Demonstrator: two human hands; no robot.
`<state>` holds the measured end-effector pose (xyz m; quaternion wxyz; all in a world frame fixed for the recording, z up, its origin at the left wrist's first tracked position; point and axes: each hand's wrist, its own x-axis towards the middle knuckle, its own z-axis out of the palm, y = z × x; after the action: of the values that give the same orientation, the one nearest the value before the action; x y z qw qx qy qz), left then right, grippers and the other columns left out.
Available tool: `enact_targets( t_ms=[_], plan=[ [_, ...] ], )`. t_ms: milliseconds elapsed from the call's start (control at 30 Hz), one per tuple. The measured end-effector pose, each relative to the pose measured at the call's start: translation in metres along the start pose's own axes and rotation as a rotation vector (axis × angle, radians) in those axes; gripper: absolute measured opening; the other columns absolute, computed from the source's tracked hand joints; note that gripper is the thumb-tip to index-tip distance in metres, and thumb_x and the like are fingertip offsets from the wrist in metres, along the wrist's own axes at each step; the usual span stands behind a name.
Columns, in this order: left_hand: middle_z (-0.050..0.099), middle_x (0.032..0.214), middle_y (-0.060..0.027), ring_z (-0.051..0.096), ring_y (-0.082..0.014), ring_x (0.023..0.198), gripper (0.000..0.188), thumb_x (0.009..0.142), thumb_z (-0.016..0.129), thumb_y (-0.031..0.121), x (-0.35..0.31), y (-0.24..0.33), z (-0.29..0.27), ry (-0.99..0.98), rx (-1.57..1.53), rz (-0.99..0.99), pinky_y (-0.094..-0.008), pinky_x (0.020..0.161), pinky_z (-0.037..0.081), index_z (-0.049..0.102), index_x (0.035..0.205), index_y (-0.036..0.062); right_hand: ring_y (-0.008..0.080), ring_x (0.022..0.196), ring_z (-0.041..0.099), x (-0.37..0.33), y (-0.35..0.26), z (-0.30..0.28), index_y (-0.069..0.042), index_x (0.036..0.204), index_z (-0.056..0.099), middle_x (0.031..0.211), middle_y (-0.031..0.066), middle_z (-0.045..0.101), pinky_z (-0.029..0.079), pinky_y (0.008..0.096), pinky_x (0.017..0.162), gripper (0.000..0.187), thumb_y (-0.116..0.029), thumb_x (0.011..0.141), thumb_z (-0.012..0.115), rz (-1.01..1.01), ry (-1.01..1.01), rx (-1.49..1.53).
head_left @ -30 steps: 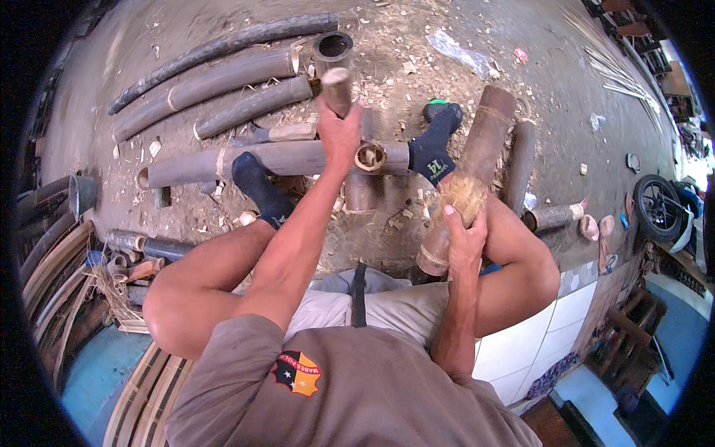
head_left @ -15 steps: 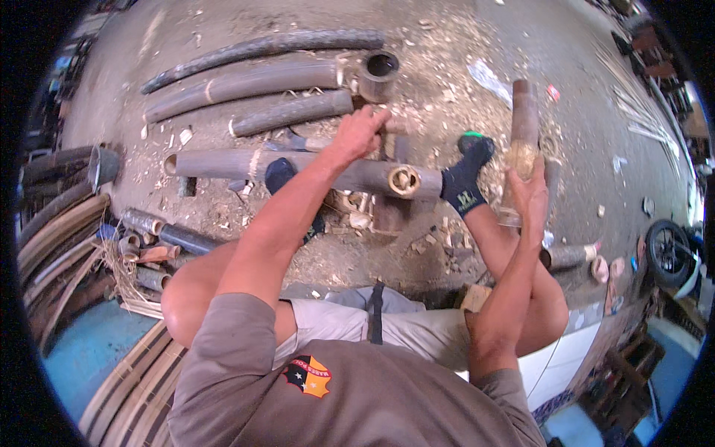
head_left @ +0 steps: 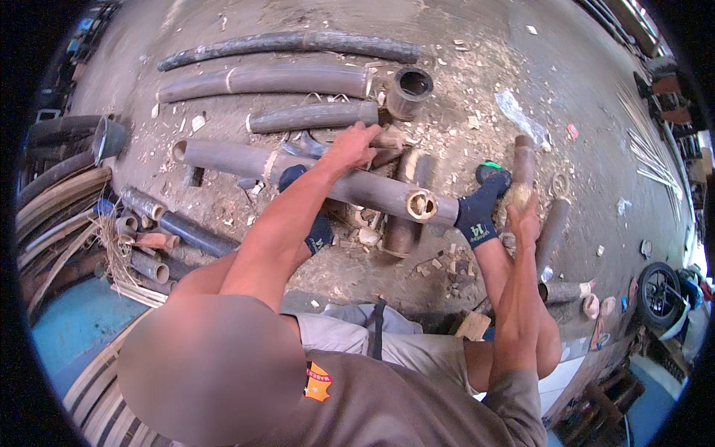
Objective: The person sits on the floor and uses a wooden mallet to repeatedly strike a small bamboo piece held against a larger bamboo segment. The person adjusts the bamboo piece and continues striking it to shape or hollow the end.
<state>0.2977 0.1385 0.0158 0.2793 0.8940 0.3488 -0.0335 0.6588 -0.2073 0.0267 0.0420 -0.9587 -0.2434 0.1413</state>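
A long bamboo pole (head_left: 246,159) lies across in front of me, resting over a short, thick log (head_left: 403,236). A pale-rimmed hole (head_left: 421,205) opens near its right end, and my feet are against the pole. My left hand (head_left: 356,147) is above the pole's middle, its fingers curled beside a brownish piece (head_left: 390,140); what they hold is hard to make out. A grey blade-like tool (head_left: 304,143) lies behind the pole, partly covered. At the right, my right hand (head_left: 524,220) is closed round the lower part of a brown wooden club (head_left: 523,162) with a pale, worn middle, held roughly upright.
Several bamboo lengths (head_left: 298,79) and an upright bamboo cup (head_left: 410,91) lie or stand beyond the pole. Wood chips cover the floor. More bamboo (head_left: 67,194) is stacked at left; a wheel (head_left: 660,295) stands at right. A plastic scrap (head_left: 521,118) lies ahead.
The view has shifted, so the floor pieces appear lower or further right. My left hand remains near the pole's middle, and my right hand still grips the wooden club.
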Motion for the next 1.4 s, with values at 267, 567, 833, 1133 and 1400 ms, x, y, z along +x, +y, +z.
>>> enact_targets(
  t_ms=[267,567,833,1133,1400],
  plan=[
    [0.061,0.113,-0.0185,0.062,-0.0412,0.108,0.046,0.080,0.073,0.014,-0.001,0.074,-0.025,0.051,0.077,0.503,-0.0522,0.095,0.049,0.063,0.125,0.0094,0.0443,0.132,0.055,-0.059,-0.102,-0.045,0.002,0.149,0.047,0.143,0.0323,0.056,0.047,0.0512,0.110,0.081,-0.046,0.090,0.075,-0.591,0.436,0.159],
    [0.045,0.149,-0.0195,0.042,-0.0398,0.142,0.062,0.087,0.078,0.032,-0.033,0.172,-0.043,0.329,0.130,0.853,-0.0586,0.124,0.027,0.055,0.141,0.0102,0.0333,0.084,0.070,-0.123,-0.127,-0.068,0.001,0.143,0.050,0.111,0.0208,0.069,0.059,0.0445,0.079,0.062,-0.041,0.100,0.065,-0.243,-0.310,0.541],
    [0.048,0.147,-0.0225,0.047,-0.0426,0.138,0.079,0.083,0.079,0.049,-0.069,0.079,0.045,-0.137,0.108,0.714,-0.0549,0.116,0.038,0.051,0.147,0.0112,0.0199,0.064,0.065,-0.209,-0.121,-0.064,-0.005,0.144,0.046,0.084,0.0095,0.064,0.057,0.0373,0.058,0.052,-0.015,0.096,0.063,0.170,-0.384,1.744],
    [0.067,0.127,-0.0188,0.062,-0.0384,0.122,0.102,0.067,0.086,0.066,-0.055,0.070,0.029,-0.207,0.110,0.387,-0.0503,0.102,0.049,0.052,0.142,0.0056,0.0451,0.090,0.072,-0.217,-0.142,-0.008,-0.008,0.125,0.058,0.096,0.0264,0.071,0.055,0.0479,0.080,0.043,-0.026,0.087,0.067,-0.284,-0.465,0.422],
    [0.070,0.112,-0.0160,0.066,-0.0315,0.114,0.096,0.064,0.082,0.076,-0.061,0.101,0.033,-0.148,0.231,0.253,-0.0457,0.097,0.049,0.062,0.123,0.0021,0.0426,0.081,0.070,-0.212,-0.140,0.023,-0.005,0.119,0.059,0.084,0.0260,0.070,0.055,0.0511,0.075,0.042,-0.033,0.089,0.069,-0.283,-0.569,0.485]
  ],
)
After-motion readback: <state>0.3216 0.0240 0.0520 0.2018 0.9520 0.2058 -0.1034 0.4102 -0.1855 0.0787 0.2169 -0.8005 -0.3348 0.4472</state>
